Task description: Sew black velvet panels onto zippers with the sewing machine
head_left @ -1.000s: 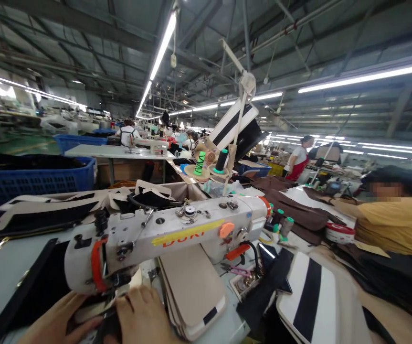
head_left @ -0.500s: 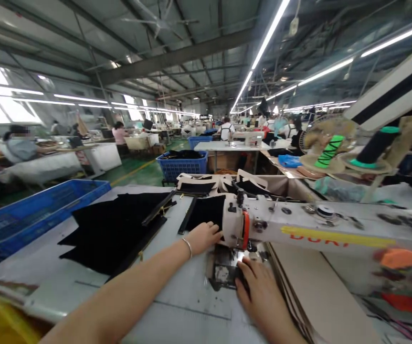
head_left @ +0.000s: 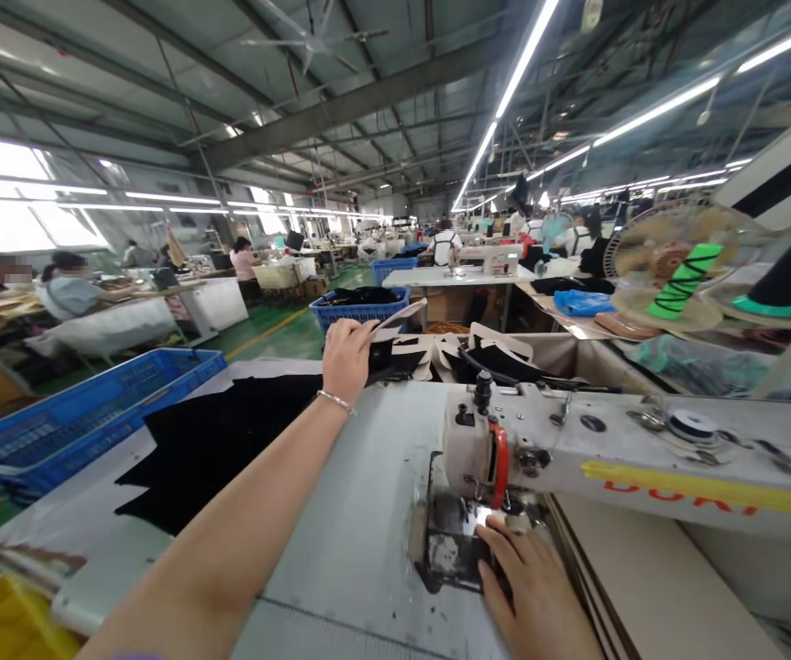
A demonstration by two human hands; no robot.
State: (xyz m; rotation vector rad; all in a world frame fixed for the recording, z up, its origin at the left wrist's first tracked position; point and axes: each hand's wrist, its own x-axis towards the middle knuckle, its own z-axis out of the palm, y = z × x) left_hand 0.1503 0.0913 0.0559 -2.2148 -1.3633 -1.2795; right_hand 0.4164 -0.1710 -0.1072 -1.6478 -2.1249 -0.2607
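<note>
My left hand reaches out over the far edge of the table. Its fingers are closed on a fabric piece, which is tilted up with its pale side showing. My right hand lies with its fingers stretched out on the metal plate of a sewing machine, close to the needle area, and no cloth shows under it. A stack of black fabric pieces lies on the table, partly hidden behind my left forearm. More black and beige pieces are piled beyond the machine head.
A long blue crate stands along the table's left side, and another blue basket holds dark pieces ahead. Pale panels lie right of my right hand. Thread cones stand at the right. Several people work in the background.
My left hand has moved from beside the machine head to the table's far edge, carrying the fabric piece along. My right hand has stayed on the plate. The view has shifted slightly left.
</note>
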